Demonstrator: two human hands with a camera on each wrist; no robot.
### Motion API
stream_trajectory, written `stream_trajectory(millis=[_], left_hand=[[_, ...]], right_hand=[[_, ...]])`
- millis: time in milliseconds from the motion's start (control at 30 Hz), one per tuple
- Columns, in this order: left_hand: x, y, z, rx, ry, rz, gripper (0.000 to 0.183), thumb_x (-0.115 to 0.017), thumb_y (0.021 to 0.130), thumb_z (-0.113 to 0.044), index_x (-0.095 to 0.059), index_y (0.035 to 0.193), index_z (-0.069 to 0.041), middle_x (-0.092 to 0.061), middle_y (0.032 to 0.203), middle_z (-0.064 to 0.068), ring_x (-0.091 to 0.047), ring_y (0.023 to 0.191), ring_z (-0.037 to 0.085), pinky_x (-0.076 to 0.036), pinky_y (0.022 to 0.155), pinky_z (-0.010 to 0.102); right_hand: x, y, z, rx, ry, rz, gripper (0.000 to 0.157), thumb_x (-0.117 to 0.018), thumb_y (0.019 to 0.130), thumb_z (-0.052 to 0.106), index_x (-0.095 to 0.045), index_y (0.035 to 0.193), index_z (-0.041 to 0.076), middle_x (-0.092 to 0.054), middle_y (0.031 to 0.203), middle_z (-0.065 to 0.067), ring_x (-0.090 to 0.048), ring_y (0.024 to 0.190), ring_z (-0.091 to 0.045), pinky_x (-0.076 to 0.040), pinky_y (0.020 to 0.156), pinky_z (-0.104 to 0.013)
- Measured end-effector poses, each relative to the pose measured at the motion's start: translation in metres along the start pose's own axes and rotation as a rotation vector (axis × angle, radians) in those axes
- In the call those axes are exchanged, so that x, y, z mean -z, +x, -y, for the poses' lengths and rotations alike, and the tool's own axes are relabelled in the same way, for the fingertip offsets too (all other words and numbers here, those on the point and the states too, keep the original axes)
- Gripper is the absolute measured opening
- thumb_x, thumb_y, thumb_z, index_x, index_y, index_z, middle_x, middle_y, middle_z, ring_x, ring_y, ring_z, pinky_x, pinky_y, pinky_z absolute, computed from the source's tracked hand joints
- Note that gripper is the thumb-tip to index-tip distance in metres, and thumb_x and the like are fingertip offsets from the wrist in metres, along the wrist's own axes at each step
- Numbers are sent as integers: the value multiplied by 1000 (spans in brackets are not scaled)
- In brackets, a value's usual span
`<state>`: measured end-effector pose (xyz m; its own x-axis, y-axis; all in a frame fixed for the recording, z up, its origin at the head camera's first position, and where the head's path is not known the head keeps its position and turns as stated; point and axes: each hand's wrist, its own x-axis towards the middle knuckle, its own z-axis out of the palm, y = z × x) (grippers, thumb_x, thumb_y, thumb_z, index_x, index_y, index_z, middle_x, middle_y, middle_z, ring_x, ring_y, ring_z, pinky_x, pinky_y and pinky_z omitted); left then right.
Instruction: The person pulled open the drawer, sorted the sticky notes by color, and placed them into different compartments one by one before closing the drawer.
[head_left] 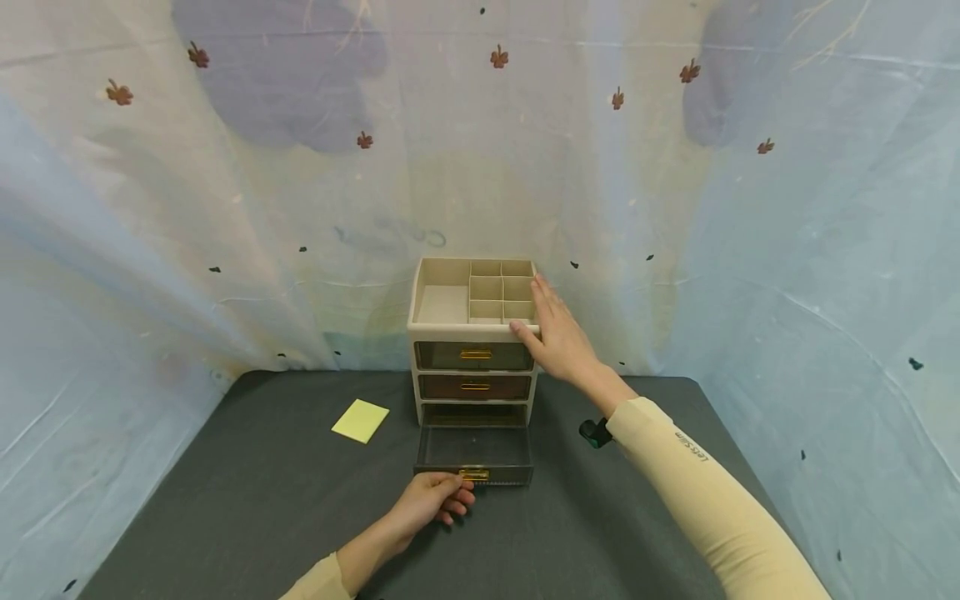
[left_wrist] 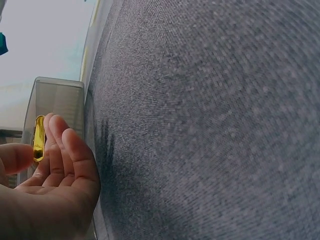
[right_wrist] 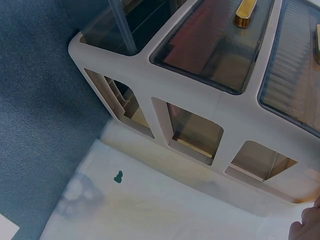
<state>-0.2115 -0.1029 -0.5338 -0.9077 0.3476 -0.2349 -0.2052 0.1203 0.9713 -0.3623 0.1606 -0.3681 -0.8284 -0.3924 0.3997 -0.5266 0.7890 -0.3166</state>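
Note:
A cream desktop drawer organizer (head_left: 472,333) stands at the back of the table, with a divided open top. Its smoky clear bottom drawer (head_left: 472,450) is pulled out; the two drawers above are closed. At that drawer's front, my left hand (head_left: 429,505) pinches the gold handle (left_wrist: 39,139) between thumb and fingers. My right hand (head_left: 564,337) rests against the organizer's upper right corner, fingers stretched along its side and thumb on the front edge. Only a few of its fingers (right_wrist: 305,226) show in the right wrist view. Something reddish shows through the middle drawer (head_left: 474,387).
A yellow sticky-note pad (head_left: 361,421) lies on the dark tabletop (head_left: 285,492) left of the organizer. Behind the table hangs a pale patterned curtain (head_left: 465,192). A small black object (head_left: 595,432) shows beside the right wrist.

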Motion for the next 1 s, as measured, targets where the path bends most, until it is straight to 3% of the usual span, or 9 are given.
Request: stream_trajectory(millis=[333, 600, 833, 1000], left_hand=[[3, -4, 0, -17, 46, 27, 45, -53, 110, -29, -66, 127, 11, -77, 102, 7, -68, 80, 12, -53, 63, 26], [9, -18, -2, -48, 121, 63, 46, -56, 109, -30, -64, 134, 8, -75, 111, 14, -70, 88, 19, -56, 68, 32], [21, -31, -10, -96, 147, 89, 47, -56, 109, -32, -60, 140, 4, -73, 121, 18, -69, 97, 25, -56, 73, 36], [32, -38, -19, -129, 164, 66, 48, -55, 110, -33, -58, 144, 1, -70, 127, 19, -67, 102, 27, -55, 77, 39]], right_hand=[[1, 0, 1, 0, 0, -3, 83, -40, 110, 52, -4, 167, 4, -1, 175, -11, -6, 161, -29, -11, 130, -47], [1, 0, 2, -8, 1, 11, 84, -39, 110, 54, -3, 167, 5, 0, 175, -11, -5, 161, -28, -11, 130, -47], [1, 0, 1, -9, 3, 5, 85, -39, 110, 56, -3, 167, 5, 2, 175, -9, -6, 161, -29, -11, 129, -48], [0, 0, 0, -1, 2, 0, 85, -37, 109, 58, -3, 167, 5, 1, 175, -9, -7, 161, -30, -12, 129, -48]])
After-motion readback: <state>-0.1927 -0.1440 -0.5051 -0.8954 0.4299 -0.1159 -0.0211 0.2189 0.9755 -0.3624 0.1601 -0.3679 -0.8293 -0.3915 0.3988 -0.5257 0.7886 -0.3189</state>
